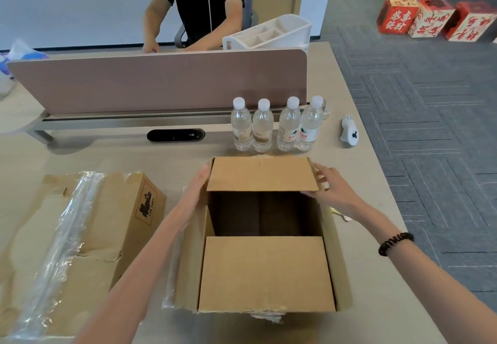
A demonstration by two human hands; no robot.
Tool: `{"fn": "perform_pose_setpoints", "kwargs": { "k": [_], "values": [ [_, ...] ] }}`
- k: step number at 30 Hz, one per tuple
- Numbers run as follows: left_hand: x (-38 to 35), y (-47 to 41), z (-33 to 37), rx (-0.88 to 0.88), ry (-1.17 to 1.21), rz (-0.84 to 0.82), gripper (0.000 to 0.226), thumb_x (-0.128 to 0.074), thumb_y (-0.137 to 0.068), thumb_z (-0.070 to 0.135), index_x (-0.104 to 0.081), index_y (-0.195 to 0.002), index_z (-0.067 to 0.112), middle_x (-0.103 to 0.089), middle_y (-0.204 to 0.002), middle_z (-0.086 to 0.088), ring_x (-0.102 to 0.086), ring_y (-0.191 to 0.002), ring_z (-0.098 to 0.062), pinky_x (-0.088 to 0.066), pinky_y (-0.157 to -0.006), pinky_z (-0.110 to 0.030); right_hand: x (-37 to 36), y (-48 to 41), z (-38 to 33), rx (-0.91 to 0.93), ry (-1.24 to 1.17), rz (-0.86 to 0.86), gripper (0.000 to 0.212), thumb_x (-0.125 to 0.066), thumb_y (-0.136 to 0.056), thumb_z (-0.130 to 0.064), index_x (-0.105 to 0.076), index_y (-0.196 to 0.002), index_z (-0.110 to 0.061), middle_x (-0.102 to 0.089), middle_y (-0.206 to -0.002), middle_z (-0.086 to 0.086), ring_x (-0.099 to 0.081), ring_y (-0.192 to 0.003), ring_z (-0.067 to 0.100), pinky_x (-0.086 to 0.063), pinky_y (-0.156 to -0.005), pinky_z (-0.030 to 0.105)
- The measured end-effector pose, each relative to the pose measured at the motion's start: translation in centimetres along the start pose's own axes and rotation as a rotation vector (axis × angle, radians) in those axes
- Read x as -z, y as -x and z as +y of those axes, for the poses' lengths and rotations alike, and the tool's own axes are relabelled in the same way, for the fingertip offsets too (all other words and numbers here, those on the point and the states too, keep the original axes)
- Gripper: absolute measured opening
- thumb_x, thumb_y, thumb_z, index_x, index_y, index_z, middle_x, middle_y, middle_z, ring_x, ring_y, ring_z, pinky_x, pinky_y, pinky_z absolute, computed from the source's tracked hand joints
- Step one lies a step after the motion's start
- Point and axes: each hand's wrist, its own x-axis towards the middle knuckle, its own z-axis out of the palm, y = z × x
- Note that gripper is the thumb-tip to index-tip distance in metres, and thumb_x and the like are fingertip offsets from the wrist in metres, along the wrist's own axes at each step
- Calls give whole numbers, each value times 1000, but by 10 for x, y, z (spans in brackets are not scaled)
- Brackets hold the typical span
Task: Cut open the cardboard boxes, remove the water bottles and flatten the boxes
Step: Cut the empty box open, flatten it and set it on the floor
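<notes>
An open cardboard box (pixel 266 271) stands in front of me on the table, its inside dark and empty as far as I can see. My left hand (pixel 197 185) grips the left corner of its far flap (pixel 262 173). My right hand (pixel 329 185) holds the flap's right corner. The near flap lies folded inward. Several water bottles (pixel 277 126) stand upright in a row behind the box. A second cardboard box (pixel 102 239) with torn clear tape lies to the left, partly collapsed.
A pink desk divider (pixel 158 80) runs across the back, with a person seated behind it. A white organiser (pixel 269 34) sits at the divider's right end. A small white cutter (pixel 349 131) lies right of the bottles. The table edge is at the right; red boxes (pixel 433 18) stand on the floor.
</notes>
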Motion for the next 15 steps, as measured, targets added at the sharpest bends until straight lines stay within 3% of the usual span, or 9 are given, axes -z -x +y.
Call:
{"fn": "perform_pose_setpoints", "kwargs": {
  "k": [2, 5, 7, 11, 15],
  "values": [
    [4, 2, 1, -53, -14, 100, 68, -27, -95, 67, -32, -151, 29, -30, -158, 0, -26, -145, -22, -15, -117, -42, 6, -2, 2, 23, -121, 113, 79, -69, -60, -70, -54, -127, -31, -52, -119, -6, -55, -105, 9, -47, -97, 38],
    [9, -1, 5, -149, -36, 164, 41, -41, -104, 32, -41, -145, 30, -34, -155, 3, -30, -140, -16, -18, -116, -40, 7, -11, -12, 61, -225, 204, 47, -70, -77, -57, -64, -109, -23, -61, -112, -4, -58, -99, 10, -45, -85, 28],
    [8, -4, 8, -217, -58, 199, 46, -54, -99, 13, -44, -141, 29, -43, -148, 5, -37, -134, -8, -25, -117, -42, 5, -24, -24, 51, -304, 262, 35, -66, -83, -54, -63, -95, -21, -65, -97, -3, -59, -90, 14, -44, -80, 27],
    [0, -18, 11, -328, -255, 226, 68, -69, -89, 14, -30, -143, 31, -48, -134, 9, -41, -128, -5, -31, -113, -41, 3, -50, -41, -48, -333, 334, 40, -56, -89, -58, -56, -90, -18, -60, -84, -4, -57, -80, 12, -44, -73, 26],
    [-2, -32, 11, -389, -545, 217, 88, -70, -89, 18, -11, -148, 48, -42, -148, -2, -42, -132, -18, -27, -112, -45, 1, -69, -43, -115, -248, 334, 43, -47, -93, -59, -51, -80, -18, -56, -79, -5, -54, -80, 15, -40, -71, 30]
  ]
}}
